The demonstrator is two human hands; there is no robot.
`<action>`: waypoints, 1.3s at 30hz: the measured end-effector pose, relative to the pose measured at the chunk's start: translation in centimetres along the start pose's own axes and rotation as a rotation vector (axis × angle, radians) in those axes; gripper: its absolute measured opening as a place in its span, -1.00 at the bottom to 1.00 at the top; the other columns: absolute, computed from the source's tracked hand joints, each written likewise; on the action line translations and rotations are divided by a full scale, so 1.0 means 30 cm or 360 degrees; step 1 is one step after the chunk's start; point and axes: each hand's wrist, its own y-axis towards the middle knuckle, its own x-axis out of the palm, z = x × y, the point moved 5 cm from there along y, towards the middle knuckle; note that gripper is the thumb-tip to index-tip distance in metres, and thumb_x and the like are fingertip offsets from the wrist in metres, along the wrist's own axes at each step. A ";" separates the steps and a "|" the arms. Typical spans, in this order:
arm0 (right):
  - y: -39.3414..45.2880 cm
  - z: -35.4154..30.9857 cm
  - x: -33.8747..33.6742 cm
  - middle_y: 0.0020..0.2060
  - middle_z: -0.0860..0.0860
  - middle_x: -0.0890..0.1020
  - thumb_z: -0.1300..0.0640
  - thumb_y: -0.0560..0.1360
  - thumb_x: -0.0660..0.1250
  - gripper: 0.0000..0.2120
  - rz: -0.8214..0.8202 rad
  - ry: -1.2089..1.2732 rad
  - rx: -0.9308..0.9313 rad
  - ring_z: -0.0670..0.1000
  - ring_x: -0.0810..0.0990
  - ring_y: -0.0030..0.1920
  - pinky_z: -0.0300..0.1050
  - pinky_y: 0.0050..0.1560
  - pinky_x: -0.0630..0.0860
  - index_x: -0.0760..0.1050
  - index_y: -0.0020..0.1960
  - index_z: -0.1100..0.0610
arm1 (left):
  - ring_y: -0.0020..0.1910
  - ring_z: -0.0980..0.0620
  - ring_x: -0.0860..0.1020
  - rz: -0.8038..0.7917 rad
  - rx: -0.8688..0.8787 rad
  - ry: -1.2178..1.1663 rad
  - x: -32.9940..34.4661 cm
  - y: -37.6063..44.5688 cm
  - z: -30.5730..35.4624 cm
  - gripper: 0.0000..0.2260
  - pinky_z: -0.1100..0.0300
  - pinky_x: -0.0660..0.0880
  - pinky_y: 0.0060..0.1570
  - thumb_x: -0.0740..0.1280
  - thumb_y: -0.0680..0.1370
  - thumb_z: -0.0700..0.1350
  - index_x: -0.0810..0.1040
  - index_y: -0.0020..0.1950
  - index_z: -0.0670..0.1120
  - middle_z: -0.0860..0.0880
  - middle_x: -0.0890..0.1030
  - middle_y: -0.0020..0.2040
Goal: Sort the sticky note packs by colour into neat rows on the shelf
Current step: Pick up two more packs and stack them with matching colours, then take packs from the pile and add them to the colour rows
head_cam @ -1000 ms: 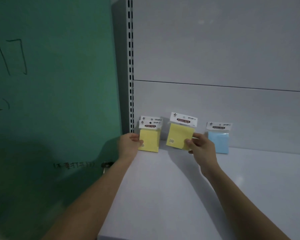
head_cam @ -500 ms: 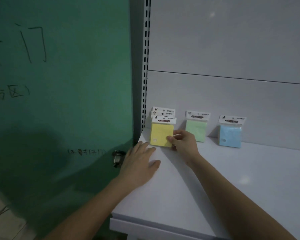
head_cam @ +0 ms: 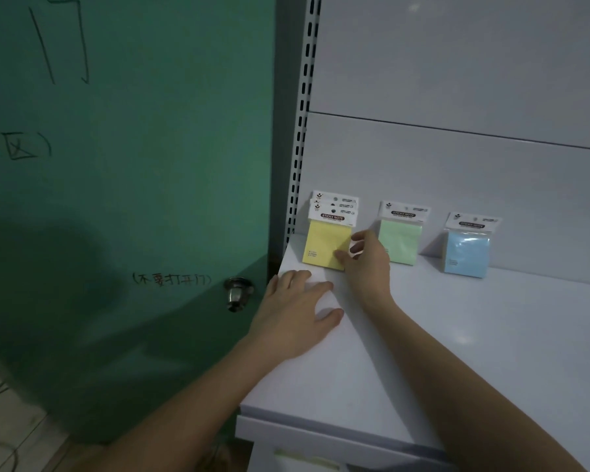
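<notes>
While my right hand (head_cam: 363,264) pinches the front yellow pack (head_cam: 326,245) at the shelf's (head_cam: 491,335) back-left corner, I'd square it against its stack; left hand (head_cam: 295,315) lies flat, open.

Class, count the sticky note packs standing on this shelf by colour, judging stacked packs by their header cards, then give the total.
Yellow packs: 3, stacked, judged by three header cards
Green pack: 1
Blue pack: 1
Total: 5

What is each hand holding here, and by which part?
The right hand pinches the front yellow pack at its lower right corner. The left hand holds nothing, lying flat on the shelf.
</notes>
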 end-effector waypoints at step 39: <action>-0.580 0.367 -1.384 0.38 -0.02 0.45 -0.25 0.57 -0.01 -0.50 -0.0501 -0.0831 0.0065 0.06 0.40 0.35 0.13 0.36 0.32 0.39 0.39 -0.07 | 0.44 -0.10 0.28 -0.0275 -0.0079 -0.0161 0.129 -0.231 1.164 -0.44 -0.09 0.23 0.39 0.04 0.53 0.34 0.31 0.46 0.13 0.00 0.30 0.49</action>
